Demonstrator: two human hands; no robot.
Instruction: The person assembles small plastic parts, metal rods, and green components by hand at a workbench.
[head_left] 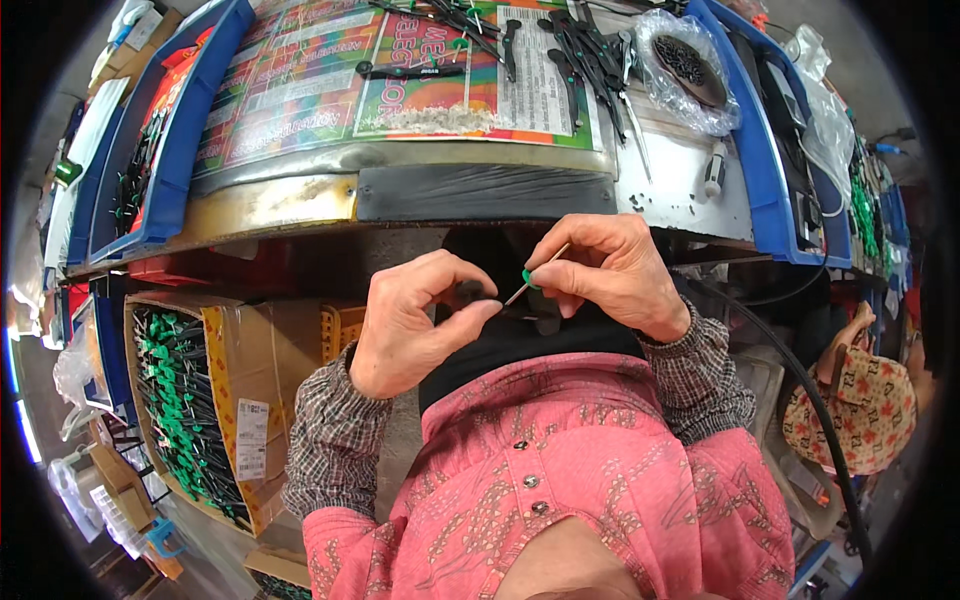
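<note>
Pinching a thin stick [537, 272] with a green bit in the right hand [610, 275], just beside the left hand [415, 325] gripping a small black part [468, 293].

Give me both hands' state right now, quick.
Left hand: closed, pinching a small black part.
Right hand: closed, holding a thin pin with green piece.

Both hands [420, 320] work in the narrow gap between the bench edge [480, 190] and the person's chest. On the bench, loose black tools [590, 55] and a plastic bag [685, 65] crowd the far side. A carton [215, 400] blocks the lower left; a cable [800, 380] crosses the right.
</note>
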